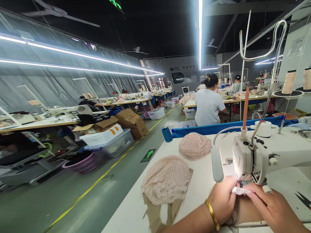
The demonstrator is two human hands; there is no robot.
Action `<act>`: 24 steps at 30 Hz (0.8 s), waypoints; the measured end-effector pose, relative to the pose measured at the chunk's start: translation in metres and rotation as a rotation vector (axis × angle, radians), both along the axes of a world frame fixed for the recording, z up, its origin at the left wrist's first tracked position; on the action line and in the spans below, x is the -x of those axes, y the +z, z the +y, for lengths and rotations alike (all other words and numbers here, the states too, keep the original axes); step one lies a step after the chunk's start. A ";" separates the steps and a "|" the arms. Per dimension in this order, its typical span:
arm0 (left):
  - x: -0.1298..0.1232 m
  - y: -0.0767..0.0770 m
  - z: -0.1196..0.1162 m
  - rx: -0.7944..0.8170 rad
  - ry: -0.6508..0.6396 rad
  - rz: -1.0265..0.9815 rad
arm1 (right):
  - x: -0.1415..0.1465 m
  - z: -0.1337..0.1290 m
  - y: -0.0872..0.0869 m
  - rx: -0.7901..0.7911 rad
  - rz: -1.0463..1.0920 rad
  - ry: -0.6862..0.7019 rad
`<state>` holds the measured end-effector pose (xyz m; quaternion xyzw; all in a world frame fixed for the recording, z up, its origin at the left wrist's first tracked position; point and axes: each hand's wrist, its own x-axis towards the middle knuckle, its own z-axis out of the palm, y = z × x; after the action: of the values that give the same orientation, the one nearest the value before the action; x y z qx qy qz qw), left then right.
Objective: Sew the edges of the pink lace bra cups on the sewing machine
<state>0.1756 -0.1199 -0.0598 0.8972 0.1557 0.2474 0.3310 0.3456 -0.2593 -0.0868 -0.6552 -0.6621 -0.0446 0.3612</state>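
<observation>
Just in front of the needle area of a white sewing machine (245,158), my two hands are close together. My left hand (224,199), with a gold bangle at the wrist, pinches one end of a strip of white lace (241,191). The other end is pinched by my right hand (269,202). Below the lace, a beige piece of fabric (249,210) lies between my hands. To the left on the table rest a beige lace cup piece (167,181) and, farther back, a second lace cup piece (195,145).
A blue thread cone (166,134) stands at the table's far left corner. Black scissors (303,200) lie at the right edge. A grey lamp (217,163) hangs beside the machine head. Ahead, a person in a light shirt (209,105) sits at another table.
</observation>
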 end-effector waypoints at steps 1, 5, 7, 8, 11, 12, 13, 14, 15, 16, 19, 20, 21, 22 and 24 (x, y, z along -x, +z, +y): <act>-0.001 0.000 0.001 0.012 -0.005 0.013 | 0.001 0.000 0.000 0.012 0.035 -0.001; -0.003 -0.002 0.002 0.028 0.001 0.074 | -0.002 0.000 0.004 -0.019 -0.034 0.039; -0.004 -0.003 0.002 0.083 -0.002 0.118 | -0.006 0.000 0.006 -0.033 -0.110 0.062; -0.005 -0.002 0.002 0.125 -0.004 0.130 | -0.008 0.000 0.006 -0.034 -0.135 0.072; -0.006 -0.002 0.003 0.251 0.015 0.127 | -0.008 0.000 0.006 -0.035 -0.161 0.076; -0.006 -0.001 0.004 0.275 0.024 0.127 | -0.008 0.001 0.006 -0.039 -0.162 0.073; -0.007 -0.001 0.005 0.293 0.034 0.130 | -0.007 0.001 0.006 -0.041 -0.158 0.068; -0.007 -0.002 0.006 0.314 0.043 0.134 | -0.006 0.002 0.006 -0.041 -0.153 0.066; -0.008 -0.002 0.006 0.335 0.049 0.139 | -0.005 0.002 0.007 -0.042 -0.150 0.063; -0.008 -0.003 0.007 0.355 0.054 0.145 | -0.004 0.003 0.007 -0.047 -0.146 0.060; -0.009 -0.007 0.006 0.354 0.064 0.108 | -0.003 0.003 0.008 -0.038 -0.127 0.069; -0.010 -0.008 0.005 0.333 0.062 0.081 | -0.003 0.003 0.007 -0.030 -0.117 0.076; -0.009 -0.009 0.004 0.315 0.057 0.055 | -0.003 0.003 0.007 -0.017 -0.107 0.084; -0.008 -0.010 0.002 0.294 0.052 0.031 | -0.004 0.002 0.007 -0.002 -0.105 0.097; -0.005 -0.013 0.000 0.227 0.030 -0.012 | -0.005 0.000 0.008 0.022 -0.130 0.126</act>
<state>0.1803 -0.1195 -0.0727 0.8500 0.1943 0.2387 0.4275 0.3505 -0.2594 -0.0791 -0.6119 -0.7244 -0.0572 0.3123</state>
